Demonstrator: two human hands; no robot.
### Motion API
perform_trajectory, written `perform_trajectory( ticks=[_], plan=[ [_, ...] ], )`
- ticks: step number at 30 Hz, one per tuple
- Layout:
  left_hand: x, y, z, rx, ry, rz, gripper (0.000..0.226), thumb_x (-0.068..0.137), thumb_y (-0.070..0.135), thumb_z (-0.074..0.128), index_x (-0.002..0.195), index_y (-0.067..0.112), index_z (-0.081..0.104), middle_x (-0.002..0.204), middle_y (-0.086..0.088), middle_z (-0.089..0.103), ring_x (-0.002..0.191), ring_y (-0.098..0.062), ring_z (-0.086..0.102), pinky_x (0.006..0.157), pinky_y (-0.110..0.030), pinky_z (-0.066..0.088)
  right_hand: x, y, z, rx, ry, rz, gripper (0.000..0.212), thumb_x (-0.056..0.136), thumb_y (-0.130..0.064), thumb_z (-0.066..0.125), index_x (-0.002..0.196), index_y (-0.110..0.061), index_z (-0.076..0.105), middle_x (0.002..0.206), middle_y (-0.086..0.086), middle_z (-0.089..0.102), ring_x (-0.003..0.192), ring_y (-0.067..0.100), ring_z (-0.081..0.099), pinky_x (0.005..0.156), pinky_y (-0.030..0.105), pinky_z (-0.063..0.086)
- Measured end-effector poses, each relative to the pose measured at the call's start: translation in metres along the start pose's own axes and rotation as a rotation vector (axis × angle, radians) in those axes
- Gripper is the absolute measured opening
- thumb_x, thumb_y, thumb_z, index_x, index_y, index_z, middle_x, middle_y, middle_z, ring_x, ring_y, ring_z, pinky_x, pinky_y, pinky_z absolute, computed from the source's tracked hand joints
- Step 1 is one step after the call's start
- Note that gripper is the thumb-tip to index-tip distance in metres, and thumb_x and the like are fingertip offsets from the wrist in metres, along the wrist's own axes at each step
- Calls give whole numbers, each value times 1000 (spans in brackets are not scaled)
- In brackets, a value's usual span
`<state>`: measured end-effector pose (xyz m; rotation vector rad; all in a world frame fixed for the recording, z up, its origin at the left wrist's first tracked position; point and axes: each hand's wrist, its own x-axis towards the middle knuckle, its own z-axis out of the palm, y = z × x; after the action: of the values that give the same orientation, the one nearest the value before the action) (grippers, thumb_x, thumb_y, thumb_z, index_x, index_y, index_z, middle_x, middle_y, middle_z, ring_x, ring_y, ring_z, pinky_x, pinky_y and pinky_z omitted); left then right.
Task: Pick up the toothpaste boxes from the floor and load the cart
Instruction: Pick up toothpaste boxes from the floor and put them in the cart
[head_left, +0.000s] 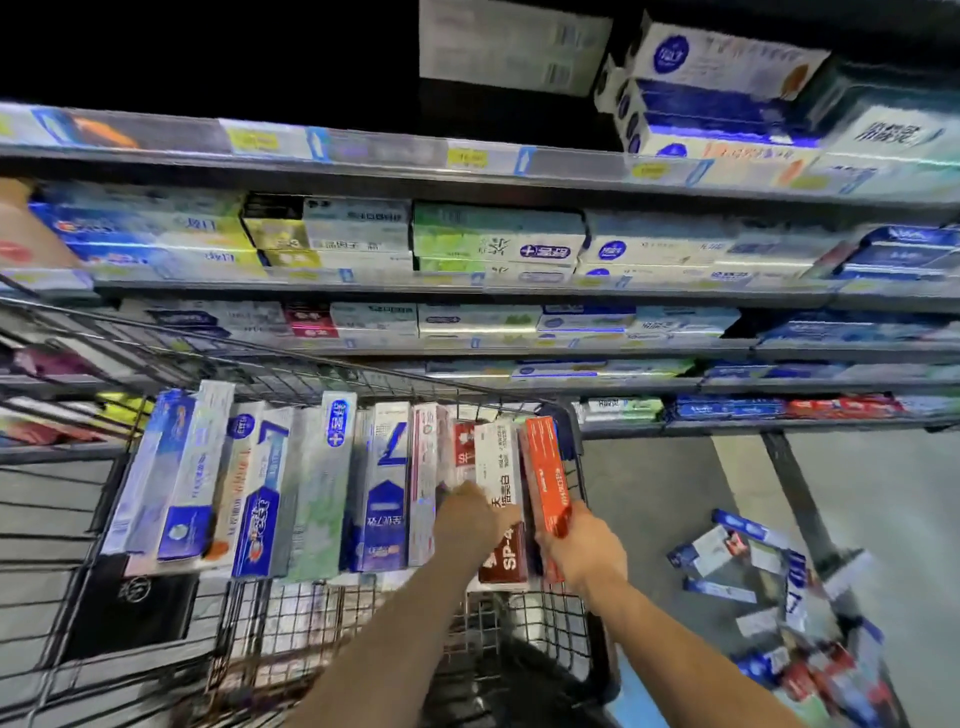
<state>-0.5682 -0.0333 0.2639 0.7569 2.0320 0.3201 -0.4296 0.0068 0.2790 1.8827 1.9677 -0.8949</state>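
The right hand (582, 553) grips an orange toothpaste box (545, 478) at the right end of the row in the cart (576, 623); the left hand (467, 512) presses against the white box (501, 467) beside it. Pushed in crooked, the box could tip its neighbours; more boxes (748, 566) lie on the floor

Cart (291, 382) wire dark grey/black. Boxes in it, centre frame: mostly white, blue and pale green, one orange-red box (545, 467) at right end, a white and dark red box (501, 499) beside it. Floor pile (769, 587), lower right: blue, white, red. Shelf tags (467, 157) yellow
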Motion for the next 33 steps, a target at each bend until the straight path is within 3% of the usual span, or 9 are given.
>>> perform_trajectory(
  ticks=[5, 8, 10, 14, 17, 21, 24, 28, 33],
  plan=[
    [22, 19, 21, 22, -4, -67, 61, 76, 49, 63, 120, 8, 52, 110, -5, 61, 99, -20, 60, 77, -25, 47, 28, 6, 1, 0, -27, -7, 41, 87, -39, 63, 118, -17, 48, 113, 3, 66, 100, 25, 65, 85, 38, 53],
    [30, 22, 26, 39, 32, -101, 53, 75, 47, 64, 113, 10, 55, 89, 0, 61, 76, -14, 60, 66, -27, 53, 37, 5, 5, 31, -32, -9, 42, 87, -39, 64, 117, -15, 47, 111, 4, 67, 97, 24, 66, 84, 39, 55],
    [31, 25, 28, 33, 62, -126, 53, 77, 47, 67, 113, 12, 49, 88, 2, 59, 74, -14, 59, 60, -26, 49, 39, 5, 7, 26, -30, -16, 43, 87, -39, 64, 117, -15, 46, 112, 4, 66, 97, 23, 67, 83, 38, 56],
    [27, 27, 30, 6, 95, -152, 64, 81, 43, 67, 126, 10, 37, 100, -2, 60, 89, -19, 62, 65, -29, 47, 36, 6, 7, 39, -36, -21, 42, 89, -40, 61, 118, -15, 45, 114, 4, 65, 98, 23, 66, 82, 37, 55],
    [24, 23, 21, 3, 93, -128, 54, 85, 35, 63, 125, 5, 44, 111, -8, 61, 98, -23, 63, 70, -32, 51, 28, 3, 2, 82, 9, -28, 37, 92, -38, 56, 117, -13, 46, 113, 7, 65, 97, 25, 66, 80, 36, 54],
    [12, 13, -9, 6, 104, -42, 45, 87, 34, 62, 120, 7, 48, 112, -6, 60, 101, -23, 61, 75, -29, 46, 13, -5, -19, 68, 99, -83, 24, 97, -33, 46, 112, -14, 45, 103, 5, 66, 80, 19, 61, 68, 31, 49],
    [3, 6, -40, 74, 150, 112, 44, 90, 35, 59, 120, 5, 49, 108, -7, 61, 93, -19, 59, 84, -28, 49, -1, -14, -41, -21, 154, -151, 25, 98, -32, 44, 116, -15, 44, 105, 6, 63, 87, 22, 61, 67, 30, 45],
    [-14, 7, -84, 275, 163, 308, 49, 88, 36, 57, 126, 8, 47, 118, -9, 60, 109, -27, 57, 94, -39, 48, -21, -23, -62, -163, 250, -292, 37, 96, -35, 46, 128, -17, 41, 125, 5, 54, 113, 23, 54, 91, 37, 47],
    [-31, 28, -106, 688, 178, 611, 68, 85, 48, 55, 140, 11, 36, 142, -12, 44, 131, -28, 40, 108, -43, 36, -47, -13, -68, -255, 363, -301, 60, 94, -42, 46, 145, -16, 28, 144, 8, 38, 133, 25, 38, 114, 46, 26]
  ],
)
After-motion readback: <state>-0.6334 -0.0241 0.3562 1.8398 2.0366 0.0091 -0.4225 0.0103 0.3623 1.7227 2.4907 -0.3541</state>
